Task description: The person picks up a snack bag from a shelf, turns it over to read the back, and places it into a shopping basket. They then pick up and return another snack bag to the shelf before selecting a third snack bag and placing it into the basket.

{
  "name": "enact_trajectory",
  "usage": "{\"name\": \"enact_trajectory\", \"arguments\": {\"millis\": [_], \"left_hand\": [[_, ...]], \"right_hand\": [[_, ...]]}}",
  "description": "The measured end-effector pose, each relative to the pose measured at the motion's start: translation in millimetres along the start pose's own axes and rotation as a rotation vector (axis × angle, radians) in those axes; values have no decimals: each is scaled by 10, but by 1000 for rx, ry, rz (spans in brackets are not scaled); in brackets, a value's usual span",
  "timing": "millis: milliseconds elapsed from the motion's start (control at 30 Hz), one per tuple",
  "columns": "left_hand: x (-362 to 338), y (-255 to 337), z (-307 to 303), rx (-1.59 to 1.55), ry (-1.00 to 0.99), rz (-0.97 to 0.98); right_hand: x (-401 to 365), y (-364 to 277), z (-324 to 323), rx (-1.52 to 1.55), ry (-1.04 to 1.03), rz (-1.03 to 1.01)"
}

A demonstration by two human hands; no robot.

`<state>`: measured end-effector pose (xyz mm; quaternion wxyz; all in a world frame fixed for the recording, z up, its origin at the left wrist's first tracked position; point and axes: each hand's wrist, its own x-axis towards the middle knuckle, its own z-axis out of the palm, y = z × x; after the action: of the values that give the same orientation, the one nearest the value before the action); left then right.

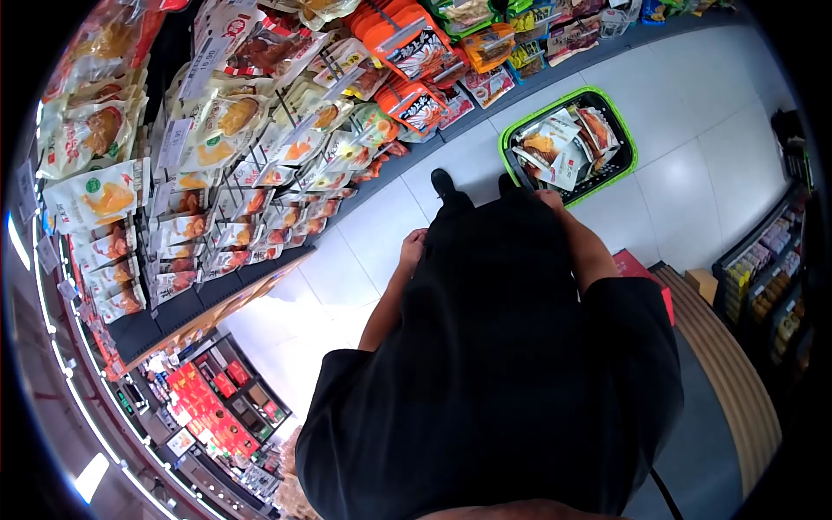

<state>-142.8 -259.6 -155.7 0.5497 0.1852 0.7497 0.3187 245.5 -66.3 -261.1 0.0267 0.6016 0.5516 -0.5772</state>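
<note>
My right hand (549,200) is at the near edge of a black shopping basket (632,143) with a bright green rim. Its fingers look curled around the dark basket handle (523,177), partly hidden by my black shirt. Inside the basket lie several sealed food packets (555,143), white and brown with pictures of cooked meat. On the other side of my body, my left hand (413,246) hangs by my hip with its fingers curled in. Whatever it may hold is hidden. Both dark shoes (444,184) show beyond the shirt, beside the basket.
A tall shelf of hanging meat packets (234,121) runs along the left and top. Orange snack packs (412,52) hang farther along it. Pale floor tiles (685,165) lie around the basket. At right stand a stocked rack (767,269) and a ribbed wooden edge (728,364).
</note>
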Motion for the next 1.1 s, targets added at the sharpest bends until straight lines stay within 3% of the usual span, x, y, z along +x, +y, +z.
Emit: {"name": "enact_trajectory", "arguments": {"millis": [33, 67, 133, 233, 300, 467, 533, 567, 667, 767, 967, 1100], "left_hand": [[31, 18, -17, -10, 1, 9], [69, 45, -60, 14, -22, -7], [-31, 232, -13, 102, -6, 20], [22, 376, 56, 261, -16, -151], [76, 258, 98, 415, 32, 72], [94, 253, 114, 418, 24, 159], [100, 251, 100, 463, 15, 173], [129, 245, 93, 492, 8, 179], [100, 192, 103, 491, 1, 168], [162, 184, 122, 477, 4, 152], [164, 98, 154, 404, 14, 129], [129, 126, 170, 370, 21, 111]], "right_hand": [[-24, -77, -66, -30, 48, 31], [274, 323, 100, -333, 132, -278], [220, 208, 54, 144, 172, 181], [251, 221, -18, 81, 78, 136], [324, 231, -4, 109, 62, 121], [786, 710, 215, 6, 97, 75], [952, 1011, 339, -138, 122, -79], [487, 476, 116, 64, 113, 94], [264, 229, 26, 126, 127, 155], [726, 762, 222, 18, 94, 83], [227, 197, -6, 109, 144, 152], [282, 267, 26, 76, 170, 125]]}}
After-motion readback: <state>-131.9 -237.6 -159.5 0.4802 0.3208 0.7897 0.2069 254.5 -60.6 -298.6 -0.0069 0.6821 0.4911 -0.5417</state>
